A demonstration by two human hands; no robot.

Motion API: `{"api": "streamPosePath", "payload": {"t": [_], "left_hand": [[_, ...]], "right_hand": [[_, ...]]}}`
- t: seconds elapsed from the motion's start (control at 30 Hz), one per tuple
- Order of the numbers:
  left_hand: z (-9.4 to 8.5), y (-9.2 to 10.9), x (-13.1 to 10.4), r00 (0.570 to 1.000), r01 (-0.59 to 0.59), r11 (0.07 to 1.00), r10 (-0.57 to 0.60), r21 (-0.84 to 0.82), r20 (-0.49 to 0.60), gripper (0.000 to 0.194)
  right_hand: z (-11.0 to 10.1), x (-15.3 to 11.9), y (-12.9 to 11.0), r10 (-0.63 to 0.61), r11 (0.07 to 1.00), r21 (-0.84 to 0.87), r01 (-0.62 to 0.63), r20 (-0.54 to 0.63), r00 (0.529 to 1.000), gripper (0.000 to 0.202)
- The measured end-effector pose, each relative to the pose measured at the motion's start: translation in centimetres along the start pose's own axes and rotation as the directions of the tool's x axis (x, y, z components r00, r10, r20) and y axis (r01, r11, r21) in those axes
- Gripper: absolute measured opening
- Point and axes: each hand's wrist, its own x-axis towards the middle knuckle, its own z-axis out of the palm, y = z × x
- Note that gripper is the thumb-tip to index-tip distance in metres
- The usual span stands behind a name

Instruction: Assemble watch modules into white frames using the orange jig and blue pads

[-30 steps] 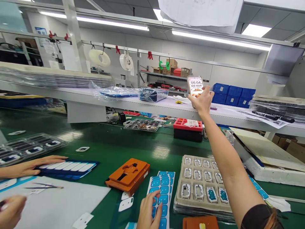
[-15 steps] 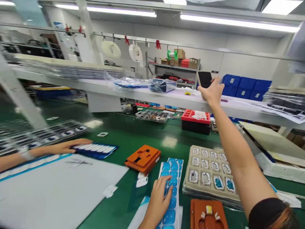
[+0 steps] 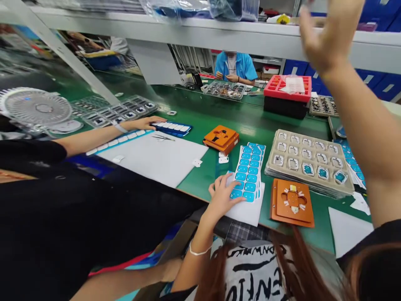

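My left hand (image 3: 222,195) rests with spread fingers on the lower left edge of a stack of blue sticker sheets (image 3: 251,170). White paper (image 3: 250,214) lies under that stack. My right hand (image 3: 332,39) is raised in front of the shelf at the top right; its fingertips are cut off by the frame, and anything in them is hidden. Below my right forearm is a beige tray (image 3: 299,171) of small watch-shaped parts. An orange fixture (image 3: 292,203) sits in front of the tray, and another orange fixture (image 3: 221,139) stands behind the sheets.
A white shelf (image 3: 200,35) crosses above the green table (image 3: 188,100). At left, another person's hand (image 3: 145,123) touches a blue strip sheet (image 3: 175,128) beside a white board (image 3: 153,161). Further back are a red bin (image 3: 287,88), a seated person in blue (image 3: 236,67) and a fan (image 3: 39,106).
The view has tilted down and widened. The phone in my right hand has gone out of view, and that hand now appears at the top edge. My left hand is still at the sheets.
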Motion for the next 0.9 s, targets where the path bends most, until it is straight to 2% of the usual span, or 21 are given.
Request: {"api": "streamPosePath", "payload": {"t": [0.03,0.07,0.13,0.2,0.23,0.27,0.33,0.4,0.47,0.53,0.6,0.7,0.8,0.9], "left_hand": [[-0.2,-0.2,0.2,1.000,-0.009,1.000,0.009,0.002,0.016,0.046],[-0.6,-0.4,0.5,0.999,-0.023,1.000,0.023,0.005,0.034,0.046],[-1.4,-0.8,1.0,0.996,-0.061,0.998,0.059,0.016,0.071,0.045],[-2.2,-1.2,1.5,0.990,-0.098,0.995,0.094,0.036,0.105,0.043],[-2.5,-1.3,1.8,0.987,-0.114,0.992,0.108,0.046,0.121,0.040],[-2.8,-1.4,2.1,0.983,-0.128,0.990,0.120,0.057,0.137,0.038],[-3.1,-1.4,2.6,0.976,-0.156,0.985,0.142,0.072,0.168,0.034],[-3.2,-1.5,3.2,0.967,-0.184,0.980,0.166,0.079,0.195,0.032],[-3.1,-1.6,3.7,0.957,-0.212,0.974,0.190,0.081,0.219,0.033],[-3.2,-1.8,4.0,0.949,-0.233,0.969,0.208,0.081,0.237,0.035],[-3.2,-2.0,4.2,0.943,-0.248,0.965,0.222,0.081,0.249,0.036],[-3.3,-2.1,4.3,0.939,-0.266,0.960,0.237,0.086,0.251,0.036],[-3.1,-1.9,3.9,0.940,-0.278,0.955,0.249,0.100,0.233,0.034],[-2.9,-1.6,2.9,0.949,-0.282,0.952,0.258,0.121,0.183,0.030]], "right_hand": [[0.1,-2.2,-1.4,-0.122,0.983,-0.139,0.120,-0.012,0.992,0.040],[0.3,-4.6,-2.9,-0.206,0.962,-0.170,0.216,0.072,0.976,0.034],[0.4,-9.7,-5.5,-0.317,0.922,-0.140,0.361,0.261,0.912,0.028],[0.1,-14.8,-6.9,-0.390,0.890,-0.099,0.445,0.343,0.855,0.023],[-0.2,-17.3,-7.0,-0.398,0.889,-0.077,0.451,0.353,0.846,0.019],[-0.5,-19.6,-6.8,-0.376,0.903,-0.071,0.423,0.343,0.861,0.015],[-1.3,-23.7,-5.6,-0.276,0.949,-0.078,0.306,0.271,0.922,0.010],[-1.7,-27.1,-4.0,-0.081,0.993,-0.075,0.094,0.167,0.983,0.008],[-1.7,-29.7,-2.7,0.108,0.991,-0.088,-0.101,0.077,0.991,0.010],[-1.3,-31.5,-2.3,0.226,0.969,-0.112,-0.221,0.026,0.974,0.012],[-0.6,-32.4,-2.8,0.246,0.964,-0.115,-0.239,0.056,0.968,0.013],[0.6,-32.2,-4.3,0.171,0.984,-0.078,-0.157,0.234,0.957,0.017],[1.6,-31.2,-5.5,0.141,0.990,-0.070,-0.123,0.415,0.899,0.025],[2.4,-30.6,-5.6,0.177,0.984,-0.078,-0.159,0.480,0.859,0.027]]}}
